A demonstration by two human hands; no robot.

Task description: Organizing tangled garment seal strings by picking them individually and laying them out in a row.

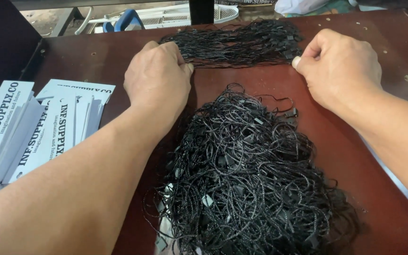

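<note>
Between the fingers of left hand (157, 78) and right hand (338, 66), pinched together on its ends, lies a straightened string bundle (234, 45); behind them, nearer the person, a big tangled pile (246, 179) seems still unsorted.

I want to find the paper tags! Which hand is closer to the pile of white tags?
Left. The left hand sits just right of the white tags, with a strip of table between them. The right hand is far across the table, beyond the black strings.
</note>
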